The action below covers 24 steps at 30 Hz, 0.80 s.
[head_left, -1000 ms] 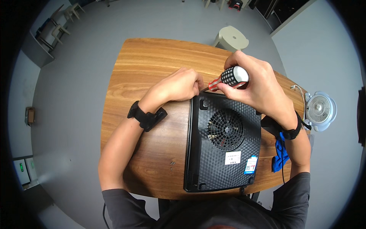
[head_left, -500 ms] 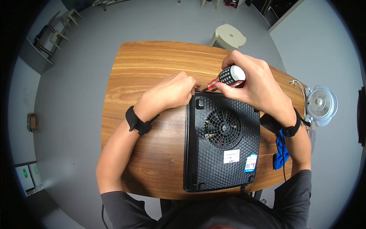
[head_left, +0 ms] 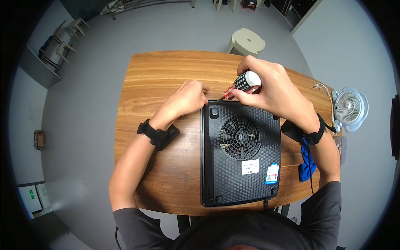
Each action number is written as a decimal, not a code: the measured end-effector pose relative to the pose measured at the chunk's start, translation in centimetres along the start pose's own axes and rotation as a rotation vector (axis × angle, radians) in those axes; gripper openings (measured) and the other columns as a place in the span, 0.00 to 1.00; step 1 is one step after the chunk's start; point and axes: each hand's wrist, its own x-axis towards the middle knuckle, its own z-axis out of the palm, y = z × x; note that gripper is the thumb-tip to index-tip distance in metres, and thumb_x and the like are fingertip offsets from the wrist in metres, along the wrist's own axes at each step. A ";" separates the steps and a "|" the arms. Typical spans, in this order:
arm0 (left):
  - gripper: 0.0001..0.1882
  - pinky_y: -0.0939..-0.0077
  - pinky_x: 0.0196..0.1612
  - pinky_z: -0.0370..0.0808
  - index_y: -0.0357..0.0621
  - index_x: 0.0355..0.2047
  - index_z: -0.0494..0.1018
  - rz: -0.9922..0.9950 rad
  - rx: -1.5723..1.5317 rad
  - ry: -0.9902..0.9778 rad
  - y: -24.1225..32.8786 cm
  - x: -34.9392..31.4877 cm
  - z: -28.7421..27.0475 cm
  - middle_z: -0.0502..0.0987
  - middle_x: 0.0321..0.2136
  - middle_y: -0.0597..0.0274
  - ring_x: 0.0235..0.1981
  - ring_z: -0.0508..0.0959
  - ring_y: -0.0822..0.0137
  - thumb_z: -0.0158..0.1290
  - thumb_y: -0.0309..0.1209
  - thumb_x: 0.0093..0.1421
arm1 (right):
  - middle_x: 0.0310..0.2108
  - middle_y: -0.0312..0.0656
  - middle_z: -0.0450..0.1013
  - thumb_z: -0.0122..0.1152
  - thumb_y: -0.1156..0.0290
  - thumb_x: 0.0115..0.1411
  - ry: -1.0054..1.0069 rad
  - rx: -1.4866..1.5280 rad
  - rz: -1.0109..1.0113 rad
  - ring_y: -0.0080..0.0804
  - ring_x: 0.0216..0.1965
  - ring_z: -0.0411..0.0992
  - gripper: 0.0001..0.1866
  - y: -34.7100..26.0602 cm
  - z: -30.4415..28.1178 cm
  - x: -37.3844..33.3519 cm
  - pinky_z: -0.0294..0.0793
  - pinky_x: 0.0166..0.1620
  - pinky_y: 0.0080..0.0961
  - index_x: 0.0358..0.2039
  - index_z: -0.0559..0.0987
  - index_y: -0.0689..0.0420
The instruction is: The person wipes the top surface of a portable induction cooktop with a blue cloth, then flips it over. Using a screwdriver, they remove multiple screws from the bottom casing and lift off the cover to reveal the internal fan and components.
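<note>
A black induction cooker [head_left: 231,175] lies upside down on the wooden table, its round fan grille [head_left: 240,138] and rubber feet facing up. My right hand [head_left: 277,89] is closed around a screwdriver [head_left: 247,82] with a stubby handle, star-patterned black and striped red and white. The shaft slants down left to the cooker's far edge, near the far-left corner; its tip is hard to make out. At that corner, my left hand [head_left: 187,98] has curled fingers against the casing, part of them hidden. A few small screws [head_left: 187,178] lie left of the cooker.
Right of the cooker is a blue cloth [head_left: 307,164], beside a black cable. A light-blue fan [head_left: 350,109] stands at the table's right edge, near white cords [head_left: 323,87]. Beyond the far edge is a beige stool [head_left: 248,41]. Black straps are on both my wrists.
The view has shifted slightly. My left hand has drawn back a little from the screwdriver's shaft, with its fingers curled more. The right hand keeps its grip, the handle slightly turned.
</note>
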 end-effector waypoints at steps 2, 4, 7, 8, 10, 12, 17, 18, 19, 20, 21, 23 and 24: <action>0.20 0.68 0.42 0.80 0.21 0.52 0.75 -0.049 -0.035 -0.038 0.2 0.2 -0.3 0.85 0.34 0.47 0.32 0.84 0.65 0.46 0.15 0.60 | 0.30 0.52 0.77 0.74 0.66 0.55 0.006 0.026 -0.005 0.50 0.33 0.79 0.20 0.2 0.2 -0.1 0.78 0.36 0.38 0.40 0.74 0.63; 0.20 0.71 0.40 0.80 0.23 0.52 0.76 -0.101 -0.085 -0.077 -0.2 0.4 -0.6 0.85 0.33 0.51 0.30 0.81 0.68 0.45 0.15 0.60 | 0.30 0.52 0.77 0.74 0.66 0.55 0.010 0.038 -0.023 0.50 0.34 0.79 0.20 0.2 0.2 0.0 0.78 0.36 0.38 0.40 0.74 0.63; 0.17 0.71 0.40 0.81 0.25 0.48 0.79 -0.193 -0.292 -0.035 -1.0 0.6 0.1 0.86 0.33 0.50 0.31 0.84 0.66 0.50 0.19 0.60 | 0.30 0.52 0.77 0.74 0.66 0.55 0.004 0.032 -0.041 0.50 0.34 0.79 0.20 0.0 -0.1 0.1 0.78 0.36 0.39 0.40 0.73 0.63; 0.17 0.72 0.40 0.80 0.26 0.49 0.79 -0.200 -0.337 -0.057 -1.2 0.7 0.2 0.85 0.33 0.51 0.31 0.83 0.68 0.48 0.18 0.61 | 0.30 0.52 0.77 0.74 0.66 0.55 -0.004 0.031 -0.035 0.50 0.34 0.79 0.20 -0.1 -0.2 0.0 0.78 0.36 0.39 0.39 0.73 0.63; 0.18 0.75 0.39 0.79 0.28 0.50 0.78 -0.217 -0.428 -0.102 -1.7 0.9 0.2 0.84 0.34 0.55 0.32 0.80 0.71 0.45 0.17 0.63 | 0.30 0.52 0.77 0.74 0.66 0.55 -0.006 0.026 -0.033 0.50 0.34 0.79 0.20 -0.1 -0.3 0.1 0.78 0.36 0.39 0.39 0.73 0.63; 0.17 0.75 0.40 0.79 0.28 0.49 0.78 -0.181 -0.302 -0.074 -2.3 1.1 0.4 0.84 0.34 0.55 0.32 0.81 0.70 0.46 0.18 0.64 | 0.30 0.52 0.77 0.74 0.66 0.55 0.004 0.017 -0.036 0.50 0.34 0.79 0.20 -0.1 -0.3 0.0 0.78 0.36 0.39 0.39 0.73 0.62; 0.16 0.76 0.42 0.78 0.31 0.51 0.78 -0.113 -0.066 -0.089 -1.4 0.2 0.2 0.83 0.35 0.59 0.34 0.80 0.71 0.51 0.22 0.64 | 0.31 0.52 0.78 0.75 0.65 0.57 0.044 0.010 -0.016 0.50 0.34 0.80 0.20 0.6 -0.5 -0.5 0.79 0.36 0.38 0.40 0.75 0.63; 0.17 0.77 0.43 0.78 0.33 0.52 0.78 -0.115 -0.058 -0.077 -1.4 0.1 0.4 0.83 0.36 0.60 0.34 0.80 0.72 0.52 0.22 0.64 | 0.31 0.53 0.78 0.75 0.65 0.57 0.053 0.010 -0.011 0.50 0.33 0.80 0.20 0.6 -0.6 -0.5 0.79 0.35 0.38 0.41 0.75 0.63; 0.18 0.77 0.43 0.78 0.34 0.54 0.77 -0.118 -0.050 -0.066 -1.4 -0.1 0.6 0.83 0.37 0.61 0.34 0.79 0.73 0.53 0.22 0.64 | 0.31 0.53 0.78 0.75 0.65 0.57 0.061 0.010 -0.007 0.50 0.33 0.80 0.20 0.6 -0.7 -0.6 0.79 0.35 0.37 0.41 0.75 0.63; 0.19 0.78 0.42 0.78 0.35 0.55 0.77 -0.010 -0.144 -0.009 -1.7 -0.3 0.9 0.83 0.39 0.62 0.34 0.78 0.74 0.55 0.22 0.63 | 0.30 0.52 0.79 0.76 0.64 0.57 0.084 -0.016 -0.042 0.48 0.32 0.81 0.20 0.8 -0.6 -0.7 0.80 0.35 0.36 0.41 0.76 0.63; 0.20 0.78 0.42 0.77 0.37 0.56 0.76 0.098 -0.239 0.049 -2.0 -0.4 1.3 0.83 0.41 0.62 0.34 0.77 0.75 0.56 0.22 0.63 | 0.30 0.52 0.79 0.76 0.64 0.57 0.084 -0.011 -0.037 0.47 0.32 0.81 0.20 0.7 -0.6 -0.8 0.80 0.35 0.36 0.41 0.77 0.63; 0.25 0.81 0.39 0.76 0.40 0.60 0.74 0.231 -0.240 0.116 0.0 -1.4 0.8 0.80 0.46 0.65 0.33 0.72 0.77 0.60 0.23 0.62 | 0.29 0.52 0.79 0.76 0.64 0.57 0.090 0.003 -0.015 0.46 0.32 0.81 0.20 0.5 -0.7 -1.0 0.80 0.34 0.36 0.41 0.77 0.63; 0.23 0.80 0.37 0.75 0.40 0.58 0.75 0.273 -0.196 0.119 1.9 -2.2 0.1 0.81 0.43 0.67 0.32 0.71 0.77 0.61 0.24 0.62 | 0.30 0.52 0.80 0.76 0.63 0.57 0.092 0.011 -0.014 0.45 0.31 0.82 0.20 0.5 -0.7 -1.0 0.80 0.34 0.34 0.41 0.78 0.63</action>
